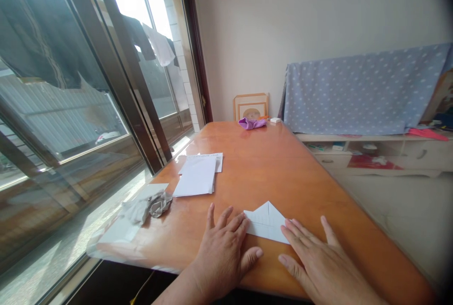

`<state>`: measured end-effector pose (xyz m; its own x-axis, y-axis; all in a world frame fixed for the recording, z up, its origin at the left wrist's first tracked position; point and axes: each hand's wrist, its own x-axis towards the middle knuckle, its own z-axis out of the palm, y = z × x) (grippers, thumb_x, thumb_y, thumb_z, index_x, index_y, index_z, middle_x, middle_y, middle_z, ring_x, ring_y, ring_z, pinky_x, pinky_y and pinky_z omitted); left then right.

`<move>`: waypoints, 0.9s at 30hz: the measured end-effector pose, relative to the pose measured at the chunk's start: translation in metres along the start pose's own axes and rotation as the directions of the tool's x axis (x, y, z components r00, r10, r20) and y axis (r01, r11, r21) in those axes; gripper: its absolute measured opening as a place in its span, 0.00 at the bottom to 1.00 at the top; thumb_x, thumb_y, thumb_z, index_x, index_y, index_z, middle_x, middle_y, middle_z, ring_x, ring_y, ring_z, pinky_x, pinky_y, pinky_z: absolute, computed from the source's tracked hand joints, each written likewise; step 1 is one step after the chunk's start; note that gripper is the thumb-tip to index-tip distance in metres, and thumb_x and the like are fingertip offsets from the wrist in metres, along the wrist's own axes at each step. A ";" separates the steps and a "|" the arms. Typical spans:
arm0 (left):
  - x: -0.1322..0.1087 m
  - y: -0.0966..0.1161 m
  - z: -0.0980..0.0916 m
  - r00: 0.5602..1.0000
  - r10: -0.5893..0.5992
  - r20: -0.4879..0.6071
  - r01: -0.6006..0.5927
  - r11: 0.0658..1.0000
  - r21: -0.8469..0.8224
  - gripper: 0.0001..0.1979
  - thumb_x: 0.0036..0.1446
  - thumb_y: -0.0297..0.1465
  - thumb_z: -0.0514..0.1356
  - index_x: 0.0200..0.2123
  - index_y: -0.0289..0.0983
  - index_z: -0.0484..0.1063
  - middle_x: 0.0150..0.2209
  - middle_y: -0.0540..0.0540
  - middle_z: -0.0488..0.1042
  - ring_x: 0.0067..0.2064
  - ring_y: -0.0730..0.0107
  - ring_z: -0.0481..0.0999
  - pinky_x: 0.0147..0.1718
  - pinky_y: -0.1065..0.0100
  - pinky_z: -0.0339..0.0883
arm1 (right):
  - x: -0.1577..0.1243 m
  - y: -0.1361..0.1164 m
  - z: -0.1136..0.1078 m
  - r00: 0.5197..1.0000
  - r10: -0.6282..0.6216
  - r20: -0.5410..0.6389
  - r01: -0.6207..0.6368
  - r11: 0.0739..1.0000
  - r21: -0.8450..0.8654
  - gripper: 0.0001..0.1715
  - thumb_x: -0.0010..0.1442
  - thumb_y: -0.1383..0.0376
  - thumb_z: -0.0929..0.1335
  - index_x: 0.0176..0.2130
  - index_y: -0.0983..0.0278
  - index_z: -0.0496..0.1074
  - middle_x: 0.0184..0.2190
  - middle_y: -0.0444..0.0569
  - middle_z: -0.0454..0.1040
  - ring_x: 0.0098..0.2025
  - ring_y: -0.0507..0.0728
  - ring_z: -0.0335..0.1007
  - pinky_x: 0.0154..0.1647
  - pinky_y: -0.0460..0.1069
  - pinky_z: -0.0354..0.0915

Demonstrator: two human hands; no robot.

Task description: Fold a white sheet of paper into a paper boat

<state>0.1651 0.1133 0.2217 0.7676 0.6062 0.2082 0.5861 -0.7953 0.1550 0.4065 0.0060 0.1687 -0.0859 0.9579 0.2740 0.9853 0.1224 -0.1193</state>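
Against folded paper (266, 222), left hand (221, 253), right hand (320, 262) (both flat, fingers spread)

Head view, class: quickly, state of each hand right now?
Left hand: open, flat, fingers on the folded white paper.
Right hand: open, flat, fingers on the same paper.
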 end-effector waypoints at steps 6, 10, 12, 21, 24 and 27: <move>0.003 -0.005 0.003 0.996 -0.071 -0.050 0.072 0.997 0.018 0.28 0.66 0.53 0.51 0.60 0.43 0.69 0.60 0.44 0.71 0.70 0.42 0.53 0.66 0.33 0.32 | 0.000 0.000 -0.001 1.000 -0.014 -0.014 0.014 1.000 -0.019 0.32 0.69 0.46 0.59 0.65 0.56 0.66 0.63 0.56 0.67 0.64 0.72 0.65 0.65 0.82 0.38; 0.012 0.004 0.003 0.990 -0.101 -0.096 0.105 0.994 0.035 0.21 0.69 0.43 0.51 0.57 0.42 0.71 0.60 0.43 0.72 0.66 0.49 0.61 0.68 0.39 0.40 | -0.001 0.001 0.000 0.999 -0.032 -0.026 0.031 0.999 -0.019 0.33 0.69 0.46 0.59 0.65 0.58 0.65 0.63 0.57 0.67 0.63 0.72 0.65 0.64 0.82 0.38; 0.018 0.013 0.005 0.997 0.014 -0.072 -0.014 1.000 0.003 0.21 0.71 0.40 0.48 0.62 0.42 0.67 0.62 0.43 0.69 0.66 0.55 0.62 0.68 0.46 0.44 | -0.001 0.002 0.002 0.999 -0.036 -0.039 0.034 0.999 -0.028 0.33 0.69 0.46 0.59 0.65 0.59 0.65 0.63 0.58 0.67 0.63 0.72 0.65 0.64 0.82 0.37; 0.024 0.020 0.016 0.985 0.155 0.078 -0.151 0.987 -0.052 0.28 0.71 0.46 0.45 0.68 0.40 0.58 0.69 0.41 0.59 0.70 0.56 0.55 0.69 0.46 0.40 | -0.002 0.003 -0.002 0.995 -0.069 -0.074 0.066 0.997 -0.046 0.31 0.69 0.49 0.61 0.65 0.57 0.64 0.62 0.56 0.70 0.62 0.71 0.67 0.66 0.79 0.40; 0.022 0.015 0.016 0.986 0.143 0.080 -0.138 0.988 -0.065 0.28 0.71 0.46 0.45 0.68 0.41 0.58 0.69 0.42 0.59 0.70 0.57 0.55 0.70 0.47 0.42 | 0.002 0.003 -0.010 0.997 -0.051 -0.059 0.050 0.999 -0.021 0.28 0.70 0.51 0.61 0.63 0.57 0.68 0.60 0.56 0.72 0.60 0.70 0.69 0.66 0.79 0.41; 0.022 0.015 0.016 0.987 0.139 0.082 -0.132 0.988 -0.082 0.27 0.71 0.46 0.45 0.67 0.41 0.58 0.69 0.42 0.59 0.70 0.57 0.55 0.70 0.47 0.42 | 0.011 0.000 -0.020 0.999 -0.002 -0.048 0.003 1.000 0.011 0.23 0.70 0.53 0.61 0.57 0.56 0.74 0.54 0.53 0.78 0.57 0.67 0.73 0.67 0.78 0.38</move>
<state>0.1945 0.1148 0.2135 0.8603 0.4879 0.1477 0.4561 -0.8661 0.2045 0.4082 0.0114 0.1907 -0.0811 0.9439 0.3202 0.9834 0.1281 -0.1288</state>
